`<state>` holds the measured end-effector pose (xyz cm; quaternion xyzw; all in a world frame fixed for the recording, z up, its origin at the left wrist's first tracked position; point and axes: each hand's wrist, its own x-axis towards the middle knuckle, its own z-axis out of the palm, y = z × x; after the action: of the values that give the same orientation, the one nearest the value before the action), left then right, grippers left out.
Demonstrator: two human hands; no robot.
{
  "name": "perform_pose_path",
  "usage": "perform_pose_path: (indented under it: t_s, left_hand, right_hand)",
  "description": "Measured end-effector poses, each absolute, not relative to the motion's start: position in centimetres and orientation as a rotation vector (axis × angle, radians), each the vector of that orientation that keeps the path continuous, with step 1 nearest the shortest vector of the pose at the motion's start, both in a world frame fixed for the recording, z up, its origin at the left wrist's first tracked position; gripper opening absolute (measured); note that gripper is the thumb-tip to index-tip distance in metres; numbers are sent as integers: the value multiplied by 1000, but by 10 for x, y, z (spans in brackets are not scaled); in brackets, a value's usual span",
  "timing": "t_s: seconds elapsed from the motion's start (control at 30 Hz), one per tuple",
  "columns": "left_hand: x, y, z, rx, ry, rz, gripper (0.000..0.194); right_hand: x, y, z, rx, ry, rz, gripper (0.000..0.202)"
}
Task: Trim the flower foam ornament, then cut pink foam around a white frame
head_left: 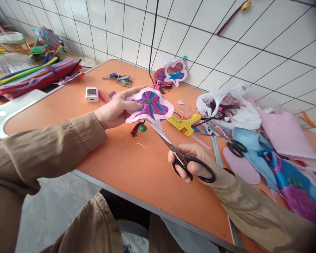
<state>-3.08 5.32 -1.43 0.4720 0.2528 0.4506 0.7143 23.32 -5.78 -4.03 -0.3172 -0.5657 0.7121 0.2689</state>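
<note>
My left hand [118, 107] pinches a flower-shaped craft piece [158, 107] by its left side, thumb on top. Purple and blue patterned fabric covers its middle, and a pale pink border runs round it. A green bell [142, 128] and a dark red tassel [136, 130] hang below its lower edge. Black-handled scissors [172, 148] are in my right hand [197, 161], fingers through the loops. Their blades point up and left, with the tips at the pink border's lower edge; whether they cut into it is too small to tell.
Right of the piece lies a yellow glue gun [185, 123], near a white plastic bag [229, 107] and second scissors [236, 147]. Fabric scraps [255, 154] cover the right side. Finished-looking ornaments [171, 72] lean by the tiled wall. Keys [123, 80] and a white charger [92, 95] lie left.
</note>
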Motion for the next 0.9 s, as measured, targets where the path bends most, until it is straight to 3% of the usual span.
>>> perform_pose_path:
  t_s: [0.13, 0.4, 0.7, 0.9]
  left_hand:
    - [-32, 54, -16, 1081, 574, 989, 66]
    - [-33, 52, -11, 1070, 550, 946, 55]
    - [-34, 54, -14, 1118, 587, 923, 65]
    - [-34, 54, -14, 1122, 546, 927, 59]
  right_hand:
    - [233, -57, -41, -901, -1545, 1910, 57]
    - [229, -59, -32, -960, -1586, 1880, 55]
    - [222, -59, -24, -969, -1596, 1860, 53]
    - [223, -60, -23, -1034, -1574, 1857, 52]
